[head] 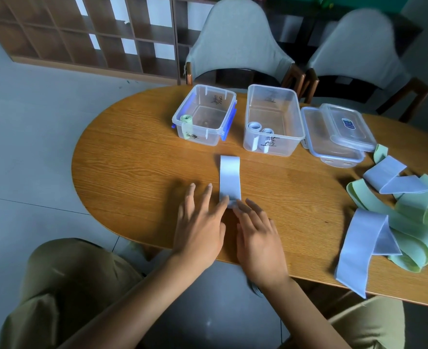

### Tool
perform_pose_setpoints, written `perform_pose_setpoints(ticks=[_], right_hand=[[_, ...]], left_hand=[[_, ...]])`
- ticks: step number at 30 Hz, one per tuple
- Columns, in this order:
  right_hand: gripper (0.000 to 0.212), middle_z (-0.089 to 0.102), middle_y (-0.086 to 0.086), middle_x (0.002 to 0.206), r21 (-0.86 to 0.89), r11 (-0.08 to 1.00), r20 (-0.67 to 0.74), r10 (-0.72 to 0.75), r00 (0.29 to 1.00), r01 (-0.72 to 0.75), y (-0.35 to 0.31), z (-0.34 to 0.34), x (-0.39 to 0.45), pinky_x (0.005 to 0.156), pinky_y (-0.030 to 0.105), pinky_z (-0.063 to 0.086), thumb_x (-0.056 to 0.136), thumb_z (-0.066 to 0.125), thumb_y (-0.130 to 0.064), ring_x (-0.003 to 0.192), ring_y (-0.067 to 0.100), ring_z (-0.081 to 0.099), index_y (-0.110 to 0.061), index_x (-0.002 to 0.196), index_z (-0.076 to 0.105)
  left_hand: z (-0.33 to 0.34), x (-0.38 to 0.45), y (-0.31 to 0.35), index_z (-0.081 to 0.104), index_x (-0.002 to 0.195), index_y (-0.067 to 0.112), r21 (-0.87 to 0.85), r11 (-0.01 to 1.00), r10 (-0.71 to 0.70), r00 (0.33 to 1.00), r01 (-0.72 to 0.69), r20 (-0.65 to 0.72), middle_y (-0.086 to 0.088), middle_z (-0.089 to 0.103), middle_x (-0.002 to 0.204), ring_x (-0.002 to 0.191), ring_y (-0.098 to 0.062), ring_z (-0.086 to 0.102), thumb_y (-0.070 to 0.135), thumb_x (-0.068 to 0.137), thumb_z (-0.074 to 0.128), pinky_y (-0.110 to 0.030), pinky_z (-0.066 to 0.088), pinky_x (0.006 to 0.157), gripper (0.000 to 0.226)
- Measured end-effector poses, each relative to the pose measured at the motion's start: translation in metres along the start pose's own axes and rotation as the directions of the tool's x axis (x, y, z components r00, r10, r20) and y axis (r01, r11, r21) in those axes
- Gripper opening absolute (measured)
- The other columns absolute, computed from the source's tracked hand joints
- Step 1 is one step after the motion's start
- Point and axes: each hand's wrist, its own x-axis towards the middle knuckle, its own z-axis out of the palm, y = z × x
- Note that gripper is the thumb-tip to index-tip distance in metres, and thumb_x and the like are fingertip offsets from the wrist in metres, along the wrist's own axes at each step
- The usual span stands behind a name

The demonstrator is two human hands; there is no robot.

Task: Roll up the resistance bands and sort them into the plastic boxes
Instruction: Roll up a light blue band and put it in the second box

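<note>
A pale blue resistance band lies flat on the wooden table, stretched away from me. My left hand and my right hand rest palm down at its near end, fingertips pinching the band's edge, which looks slightly curled. Beyond it stand two clear plastic boxes. The left box with blue clips holds one rolled green band. The right box holds two rolled blue bands.
Two clear lids are stacked to the right of the boxes. A loose pile of green and blue bands covers the table's right side, one blue band hanging over the near edge. Two grey chairs stand behind the table.
</note>
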Motion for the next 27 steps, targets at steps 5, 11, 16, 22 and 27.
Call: perform_pose_setpoints(ticks=[5, 11, 16, 22, 27], right_hand=[[0.05, 0.048, 0.001, 0.152, -0.06, 0.998, 0.02, -0.006, 1.0, 0.007, 0.005, 0.006, 0.006, 0.1, 0.044, 0.048, 0.094, 0.055, -0.005, 0.146, 0.024, 0.035, -0.013, 0.144, 0.051], [0.05, 0.047, 0.001, 0.154, -0.099, 0.995, 0.062, -0.023, 0.998, 0.029, 0.014, 0.006, 0.027, 0.101, 0.047, 0.047, 0.096, 0.041, -0.013, 0.146, 0.027, 0.034, -0.014, 0.145, 0.049], [0.054, 0.041, -0.002, 0.158, -0.114, 0.993, 0.116, -0.003, 0.993, 0.016, 0.017, 0.005, 0.045, 0.108, 0.047, 0.04, 0.096, 0.035, -0.015, 0.15, 0.025, 0.025, -0.016, 0.15, 0.044], [0.055, 0.037, 0.006, 0.159, -0.056, 0.998, 0.09, 0.023, 0.996, -0.018, 0.02, 0.006, 0.054, 0.113, 0.053, 0.037, 0.096, 0.043, -0.01, 0.149, 0.03, 0.024, -0.013, 0.151, 0.04], [0.045, 0.06, 0.006, 0.139, 0.036, 0.996, -0.114, 0.081, 0.99, -0.077, 0.022, 0.005, 0.045, 0.103, 0.049, 0.046, 0.095, 0.038, -0.01, 0.134, 0.029, 0.046, -0.007, 0.136, 0.058]], left_hand=[[-0.003, 0.008, -0.002, 0.047, 0.145, 0.034, 0.006, 1.0, 0.001, 1.0, -0.001, -0.002, -0.006, 0.033, 0.161, 0.148, -0.04, 0.021, 0.026, 0.09, 0.055, -0.053, 0.036, 0.11, 0.056], [-0.007, 0.002, -0.003, 0.061, 0.132, 0.028, 0.046, 0.995, 0.088, 0.991, -0.084, -0.099, -0.006, 0.047, 0.152, 0.142, -0.038, 0.037, 0.027, 0.085, 0.045, -0.051, 0.045, 0.1, 0.05], [-0.002, 0.006, -0.001, 0.055, 0.139, 0.03, 0.05, 0.997, 0.054, 0.996, -0.05, -0.072, -0.008, 0.044, 0.154, 0.142, -0.04, 0.035, 0.028, 0.084, 0.05, -0.052, 0.045, 0.102, 0.055], [-0.002, 0.012, 0.003, 0.046, 0.146, 0.03, 0.053, 0.999, 0.002, 1.0, -0.001, -0.019, -0.011, 0.035, 0.159, 0.147, -0.041, 0.024, 0.03, 0.088, 0.059, -0.054, 0.042, 0.106, 0.059], [-0.003, 0.024, 0.006, 0.037, 0.15, 0.032, 0.043, 0.999, -0.011, 1.0, 0.012, -0.01, -0.011, 0.027, 0.163, 0.149, -0.042, 0.015, 0.031, 0.092, 0.055, -0.053, 0.038, 0.109, 0.061]])
